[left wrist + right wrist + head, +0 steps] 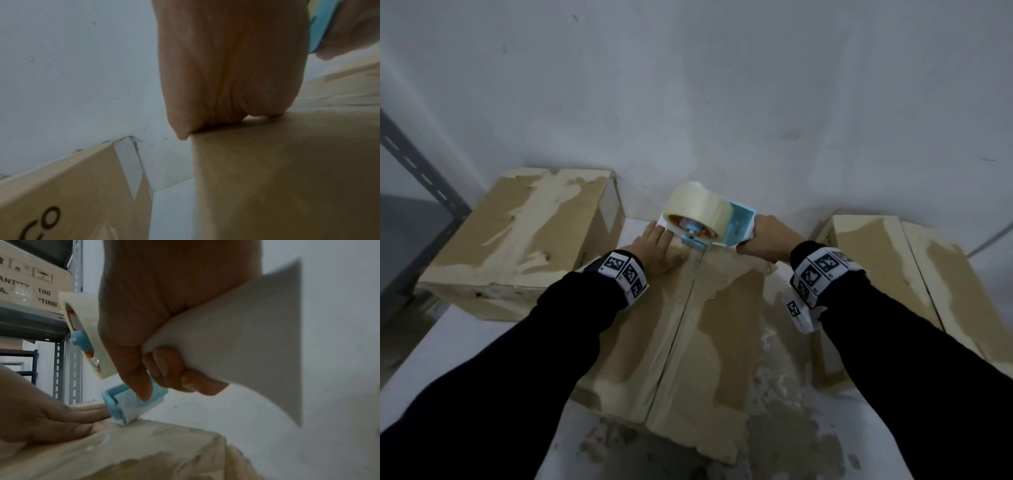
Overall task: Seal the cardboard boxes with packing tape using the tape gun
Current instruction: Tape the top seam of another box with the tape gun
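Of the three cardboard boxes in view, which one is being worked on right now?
The middle brown cardboard box: the left hand rests flat on it and the right hand holds the blue tape gun at its far edge. The boxes either side are untouched.

The middle box [688, 325] sits with its far edge near the wall [722, 102], leaving only a narrow strip of white table [633, 226] at 12 o'clock. That strip is filled by the tape gun [709, 219], held by the right hand [767, 240], and by the fingers of the left hand [654, 250] lying flat on the lid. At 10 o'clock the left box [517, 236] stands close, with a slim gap between. At 3 o'clock the right box [893, 291] crowds in. A metal shelf [410, 192] blocks 9 o'clock. Bare table lies open at 7 o'clock.
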